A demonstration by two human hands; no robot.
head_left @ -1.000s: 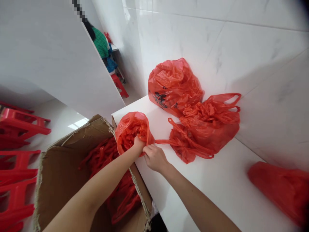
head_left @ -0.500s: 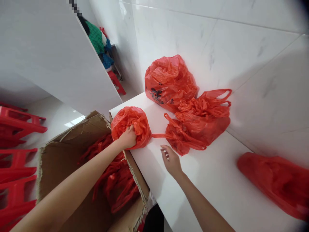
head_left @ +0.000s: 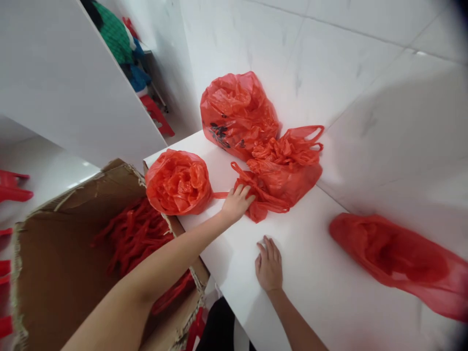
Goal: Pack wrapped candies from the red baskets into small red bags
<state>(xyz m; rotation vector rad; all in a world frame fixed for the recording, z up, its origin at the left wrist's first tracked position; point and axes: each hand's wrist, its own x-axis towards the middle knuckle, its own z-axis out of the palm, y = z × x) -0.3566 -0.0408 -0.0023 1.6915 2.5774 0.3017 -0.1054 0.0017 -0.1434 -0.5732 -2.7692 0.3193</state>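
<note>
My left hand (head_left: 237, 204) reaches onto the small crumpled red bag (head_left: 258, 214) at the middle of the white table, its fingers slightly spread on the plastic. Lower right of it, my right hand (head_left: 269, 265) rests over the bare tabletop with fingers apart and holds nothing. A round red bag (head_left: 178, 183) stuffed with red plastic sits at the table's left corner. Behind the small bag lie a knotted red bag with loop handles (head_left: 288, 170) and a larger bag with black print (head_left: 239, 112) against the wall.
An open cardboard box (head_left: 54, 263) holding red plastic strips (head_left: 137, 234) stands left of the table (head_left: 307, 292). Another red bag (head_left: 395, 253) lies at the right by the tiled wall. Red stools are at the far left, and a person in green (head_left: 115, 34) is behind the partition.
My left hand has left the round bag and moved right to the small crumpled bag. My right hand has drawn back toward me. The view has shifted right.
</note>
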